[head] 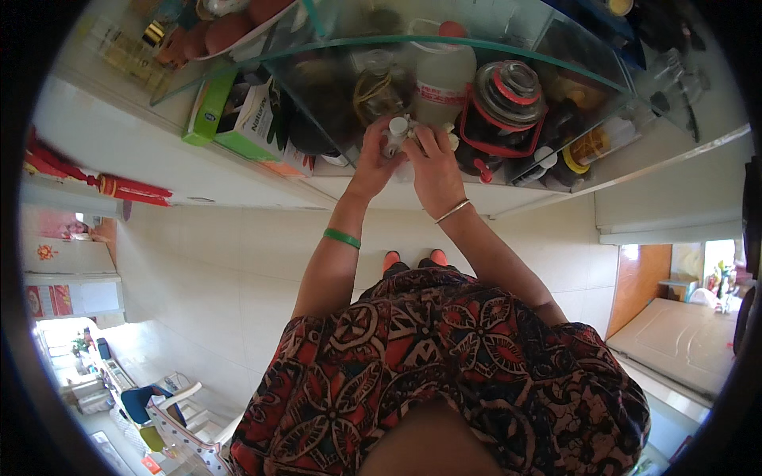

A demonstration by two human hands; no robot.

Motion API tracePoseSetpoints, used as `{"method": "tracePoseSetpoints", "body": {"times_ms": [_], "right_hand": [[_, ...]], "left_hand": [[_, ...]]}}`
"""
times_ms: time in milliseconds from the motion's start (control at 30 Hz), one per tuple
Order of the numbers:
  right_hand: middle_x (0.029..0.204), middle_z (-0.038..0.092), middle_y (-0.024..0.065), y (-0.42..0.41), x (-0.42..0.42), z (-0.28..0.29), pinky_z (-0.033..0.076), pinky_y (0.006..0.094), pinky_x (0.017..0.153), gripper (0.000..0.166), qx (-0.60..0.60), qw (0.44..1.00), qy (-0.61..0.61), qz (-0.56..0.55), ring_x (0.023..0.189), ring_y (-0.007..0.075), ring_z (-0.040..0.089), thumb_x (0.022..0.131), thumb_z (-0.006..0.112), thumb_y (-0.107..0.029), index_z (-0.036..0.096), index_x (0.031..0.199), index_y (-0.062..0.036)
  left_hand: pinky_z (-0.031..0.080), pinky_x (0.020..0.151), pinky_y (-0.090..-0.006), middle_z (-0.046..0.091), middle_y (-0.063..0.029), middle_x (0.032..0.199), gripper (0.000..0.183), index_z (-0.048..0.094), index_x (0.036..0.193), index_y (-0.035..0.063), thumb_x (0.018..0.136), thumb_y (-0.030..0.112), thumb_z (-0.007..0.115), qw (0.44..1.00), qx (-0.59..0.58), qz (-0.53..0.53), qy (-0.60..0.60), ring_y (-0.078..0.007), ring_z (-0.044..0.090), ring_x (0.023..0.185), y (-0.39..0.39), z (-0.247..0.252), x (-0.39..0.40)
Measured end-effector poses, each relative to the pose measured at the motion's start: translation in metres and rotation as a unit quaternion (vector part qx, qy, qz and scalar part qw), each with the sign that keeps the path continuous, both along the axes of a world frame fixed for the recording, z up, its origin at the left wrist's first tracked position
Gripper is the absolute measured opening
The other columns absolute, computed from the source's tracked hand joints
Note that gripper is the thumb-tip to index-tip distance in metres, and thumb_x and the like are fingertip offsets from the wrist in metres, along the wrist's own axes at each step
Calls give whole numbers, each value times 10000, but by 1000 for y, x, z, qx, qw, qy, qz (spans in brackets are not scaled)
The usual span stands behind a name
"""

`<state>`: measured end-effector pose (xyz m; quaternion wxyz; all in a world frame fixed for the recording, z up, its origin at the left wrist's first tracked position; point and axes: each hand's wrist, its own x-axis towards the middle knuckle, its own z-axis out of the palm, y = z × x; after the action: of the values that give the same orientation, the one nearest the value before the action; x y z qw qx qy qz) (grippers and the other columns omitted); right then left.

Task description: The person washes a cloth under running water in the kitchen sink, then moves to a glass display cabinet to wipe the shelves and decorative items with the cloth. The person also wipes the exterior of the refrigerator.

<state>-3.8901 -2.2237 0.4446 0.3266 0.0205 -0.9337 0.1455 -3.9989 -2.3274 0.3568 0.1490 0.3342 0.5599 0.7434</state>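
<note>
Both hands meet at the front of a glass-shelved cabinet. In my left hand (pixel 375 163) is a small bottle with a white cap (pixel 398 125), held upright. My right hand (pixel 437 172) is bent around a pale, crumpled piece of material (pixel 450 138), maybe cloth or tissue, close against the bottle. The fingers hide much of both. Just behind the hands stands a large translucent plastic jug (pixel 443 71) with a red cap and a printed band. A glass jar with a red rim and frame (pixel 509 101) is to its right. Left of the jug is a clear glass jar (pixel 381 92).
A glass shelf edge (pixel 369 40) crosses above the hands. Green and white boxes (pixel 253 122) stand at left; a yellow-lidded jar (pixel 576 159) and a white-capped bottle (pixel 543 159) lie at right. A red nozzle (pixel 483 171) juts near the cabinet's front edge. Below is tiled floor (pixel 256 256).
</note>
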Motion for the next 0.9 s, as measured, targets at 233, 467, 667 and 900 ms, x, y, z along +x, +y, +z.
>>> {"method": "tracePoseSetpoints", "body": {"times_ms": [233,467,667,900], "right_hand": [[1185,503,89,-7,7,14,431,443,895,311,16,1000,-24,10,1090,336,475,713,591,17,628,998,-102],[1253,452,41,-10,1,-5,402,459,903,472,111,993,-6,-35,1105,317,448,714,605,0,626,1143,-197],[1224,452,79,-1,20,-19,397,444,909,535,55,997,-29,-52,1067,324,453,724,585,58,621,1181,-218],[1181,497,121,7,28,-2,409,417,900,452,-47,994,-37,-90,1044,340,479,772,577,57,621,1155,-180]], "left_hand": [[422,952,-320,417,-69,1336,770,335,1391,99,736,-95,689,998,38,34,39,-191,477,1138,4,-2,1],[403,993,-348,424,-108,1345,831,291,1405,91,712,-80,715,990,7,101,94,-236,485,1173,1,11,7],[391,1010,-347,438,-127,1342,847,299,1395,80,686,-58,742,991,-9,104,86,-266,449,1231,1,12,8],[378,1022,-338,422,-119,1327,843,292,1394,74,694,-55,743,994,-33,85,54,-242,413,1253,0,11,8]]}}
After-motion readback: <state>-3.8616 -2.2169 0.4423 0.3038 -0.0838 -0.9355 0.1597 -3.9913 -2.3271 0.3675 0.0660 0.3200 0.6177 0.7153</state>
